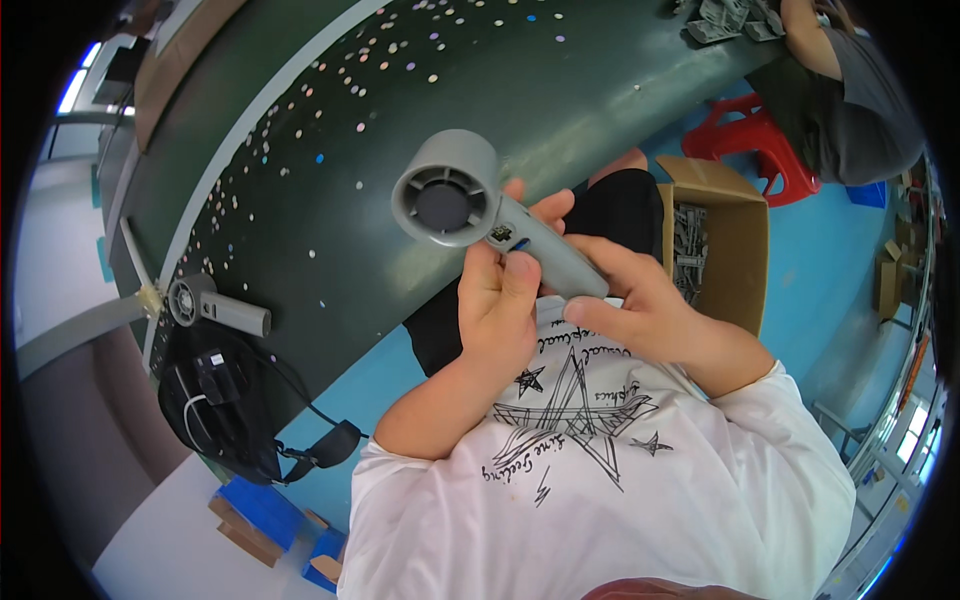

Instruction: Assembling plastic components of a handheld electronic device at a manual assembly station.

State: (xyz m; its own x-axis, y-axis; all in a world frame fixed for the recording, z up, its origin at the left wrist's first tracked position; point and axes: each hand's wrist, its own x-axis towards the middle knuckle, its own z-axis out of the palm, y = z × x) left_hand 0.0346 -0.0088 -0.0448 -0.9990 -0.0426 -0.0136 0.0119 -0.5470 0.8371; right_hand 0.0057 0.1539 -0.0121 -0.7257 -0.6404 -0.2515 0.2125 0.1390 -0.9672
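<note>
Both my hands hold a grey handheld fan [555,256] over my lap, its round head tilted up to the left above the table's near edge. My left hand [502,305] grips the upper handle, with the thumb beside a small opening that shows a bit of blue inside. Around the lower end of the handle, my right hand [630,295] is closed, thumb on the near side. A second grey handheld fan [235,312] lies on the table to the left.
The dark green table [390,120] is strewn with small coloured dots. A black bag [225,400] with straps sits at its left end. To my right stands a cardboard box [735,240] of grey parts. Beyond are a red stool [755,140], another person [865,110] and a pile of grey parts [725,20].
</note>
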